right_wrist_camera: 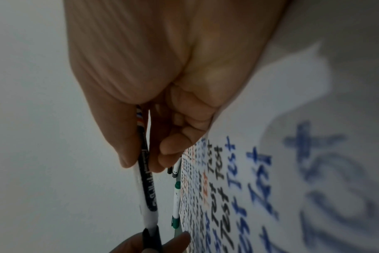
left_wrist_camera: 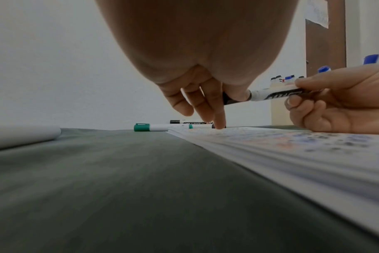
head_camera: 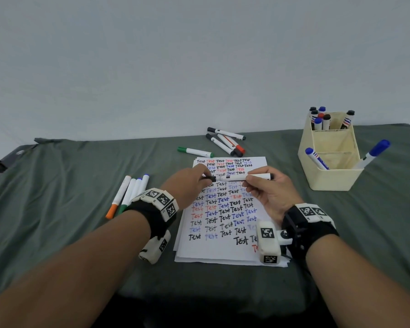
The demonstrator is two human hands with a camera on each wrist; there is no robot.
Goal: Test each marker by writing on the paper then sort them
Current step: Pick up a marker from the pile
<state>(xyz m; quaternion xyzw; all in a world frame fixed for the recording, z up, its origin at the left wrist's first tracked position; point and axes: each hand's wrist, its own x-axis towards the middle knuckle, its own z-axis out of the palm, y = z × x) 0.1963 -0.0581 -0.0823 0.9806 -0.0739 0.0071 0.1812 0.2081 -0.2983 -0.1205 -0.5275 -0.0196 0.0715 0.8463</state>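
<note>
Both hands are raised a little above the paper (head_camera: 225, 223), facing each other across one black marker (head_camera: 244, 177) held level between them. The right hand (head_camera: 270, 197) has thumb and fingers curled round the marker's white barrel, gripping it near the rear end; the wrist view shows the thumb on one side and the fingertips (right_wrist_camera: 169, 147) on the other, with the printed black label running out past them. The left hand (head_camera: 187, 183) pinches the black cap (left_wrist_camera: 234, 99) at the marker's other end between thumb and forefinger; its remaining fingers (left_wrist_camera: 208, 104) hang down extended, one fingertip reaching to about the level of the paper's far edge, contact there not resolvable. Whether the cap is seated or partly pulled off cannot be told. The paper, a small stack, lies directly under both hands on the green-covered surface (head_camera: 69, 185), filled with rows of "Test" in black, blue and red. Just outboard of the left wrist lie four markers side by side (head_camera: 130, 192), with orange, green and blue ends. Beyond the hands, past the paper's far edge, lies a green marker (head_camera: 195, 151), and further still a loose pile of black and red markers (head_camera: 226, 141). Well to the right of the right hand stands a cream organiser box (head_camera: 329, 159): its rear compartment holds upright markers with black, blue and red caps, and two blue-capped markers (head_camera: 316, 158) lean in the front compartment.
</note>
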